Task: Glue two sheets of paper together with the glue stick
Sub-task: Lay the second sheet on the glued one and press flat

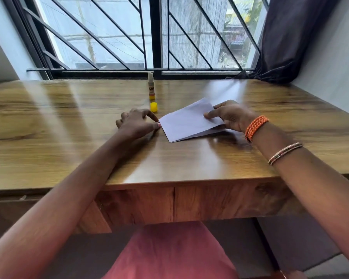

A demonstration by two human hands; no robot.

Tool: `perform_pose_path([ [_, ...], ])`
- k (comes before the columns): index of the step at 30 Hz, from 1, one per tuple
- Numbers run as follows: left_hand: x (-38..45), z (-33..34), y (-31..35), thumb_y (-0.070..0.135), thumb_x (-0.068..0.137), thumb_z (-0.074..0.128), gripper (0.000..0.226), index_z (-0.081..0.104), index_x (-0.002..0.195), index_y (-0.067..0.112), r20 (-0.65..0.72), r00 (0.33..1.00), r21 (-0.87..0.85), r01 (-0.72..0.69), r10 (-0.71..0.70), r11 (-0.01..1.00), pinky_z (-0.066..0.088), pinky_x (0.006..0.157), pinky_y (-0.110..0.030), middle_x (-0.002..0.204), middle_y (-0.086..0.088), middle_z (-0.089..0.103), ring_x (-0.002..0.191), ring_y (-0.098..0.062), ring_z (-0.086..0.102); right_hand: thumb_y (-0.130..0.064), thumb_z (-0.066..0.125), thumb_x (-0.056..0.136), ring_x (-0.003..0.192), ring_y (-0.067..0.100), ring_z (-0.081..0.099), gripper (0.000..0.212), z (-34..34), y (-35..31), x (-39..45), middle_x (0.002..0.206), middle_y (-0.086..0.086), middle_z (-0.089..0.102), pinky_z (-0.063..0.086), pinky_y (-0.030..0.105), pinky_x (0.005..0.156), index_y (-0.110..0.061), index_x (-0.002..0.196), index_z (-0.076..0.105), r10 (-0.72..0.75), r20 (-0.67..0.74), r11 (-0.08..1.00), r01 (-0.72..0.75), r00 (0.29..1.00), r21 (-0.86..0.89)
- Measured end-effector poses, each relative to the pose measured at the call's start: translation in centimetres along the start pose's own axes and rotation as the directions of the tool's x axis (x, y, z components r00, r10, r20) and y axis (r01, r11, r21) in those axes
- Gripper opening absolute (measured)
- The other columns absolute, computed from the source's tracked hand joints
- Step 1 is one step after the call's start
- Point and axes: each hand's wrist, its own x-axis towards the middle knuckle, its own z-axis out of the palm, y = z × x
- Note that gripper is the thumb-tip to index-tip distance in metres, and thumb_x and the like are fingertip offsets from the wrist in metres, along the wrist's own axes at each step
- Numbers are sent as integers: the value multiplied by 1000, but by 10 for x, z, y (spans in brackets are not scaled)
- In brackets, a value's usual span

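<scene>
White paper [186, 121] in grip; yellow cap [154, 107] just beyond; yellow-based glue stick [151, 85] farther; brown wood-grain table [69, 137]; orange braided wristband [256, 127].

Legible text: dark letters "KIN" on the label of the upright glue stick [151, 85]. Remaining label print too small to read. No other markings legible.

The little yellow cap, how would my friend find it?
Start at the wooden table under the window. The glue stick stands upright near the far edge; just nearer lies the yellow cap, off the stick, between it and the white paper. It is the only loose yellow piece.
</scene>
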Motion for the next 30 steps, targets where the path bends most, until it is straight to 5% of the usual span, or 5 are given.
perform_pose_path([
  [8,-3,8,-2,45,80,60,32,57,110,35,30,993,-4,-117,117,993,17,83,-35,128,-2,51,125,-26,32,1,70,79,76,21,66,8,2,3,6,85,9,69,58,33,70,-5,84,67,-48,-45,993,43,998,-109],
  [16,-5,9,-2,51,78,59,38,55,113,35,84,976,78,-205,199,976,17,83,-34,136,5,46,126,-22,31,2,68,80,69,16,64,15,6,-1,8,80,6,67,56,21,51,-2,95,66,-117,-72,977,101,991,-188],
  [21,-4,10,-4,61,74,58,49,51,116,37,129,970,123,-221,206,967,16,84,-34,137,4,42,127,-22,28,1,67,81,78,24,65,11,8,0,9,83,9,66,59,39,72,-9,80,63,-142,-85,964,118,986,-237],
  [24,-2,9,-5,65,72,58,52,49,117,39,158,966,124,-223,202,967,16,84,-35,137,5,40,127,-22,27,0,67,81,92,29,64,11,9,1,9,93,13,66,56,44,85,-8,89,66,-179,-102,941,140,979,-307],
  [30,1,10,-6,68,69,59,57,47,117,41,193,963,153,-221,190,963,16,83,-35,139,6,39,126,-22,28,-2,66,82,91,29,61,20,11,5,9,97,18,64,53,43,85,-3,102,67,-253,-112,902,192,961,-388],
])
